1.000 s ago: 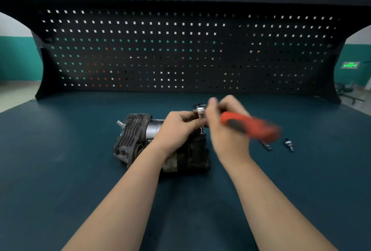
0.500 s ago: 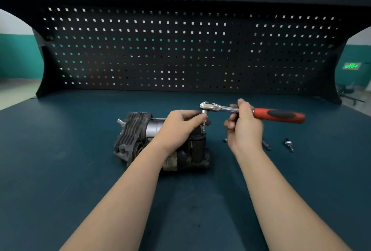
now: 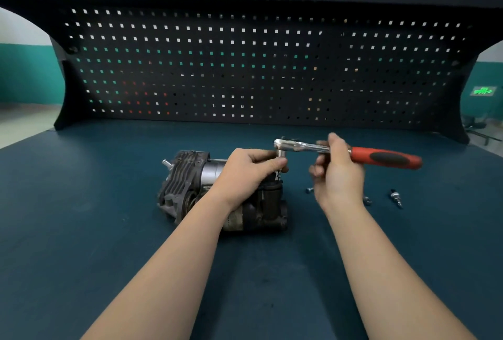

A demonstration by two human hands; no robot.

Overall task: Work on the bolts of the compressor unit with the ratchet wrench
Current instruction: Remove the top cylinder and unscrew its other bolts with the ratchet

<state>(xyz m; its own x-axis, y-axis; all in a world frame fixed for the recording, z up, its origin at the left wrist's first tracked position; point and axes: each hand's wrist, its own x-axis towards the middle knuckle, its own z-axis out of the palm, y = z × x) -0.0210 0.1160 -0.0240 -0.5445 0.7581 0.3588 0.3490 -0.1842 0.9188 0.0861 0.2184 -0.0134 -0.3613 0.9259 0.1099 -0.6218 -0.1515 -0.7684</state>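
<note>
On the dark bench, head view: compressor unit [image 3: 217, 192] lies mid-bench. Left hand [image 3: 245, 173] pinches the socket [image 3: 280, 154] atop it. Ratchet wrench [image 3: 340, 152] runs level, handle out to the right; right hand [image 3: 337, 176] holds its shank, nearer the swing. Loose bolts [image 3: 396, 198] lie just right.

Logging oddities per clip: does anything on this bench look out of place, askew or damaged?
Nothing looks damaged or spilled. The only loose items are a few small bolts lying on the bench right of the compressor unit, partly behind the right hand, which holds the ratchet wrench. The left hand pinches its socket.
</note>
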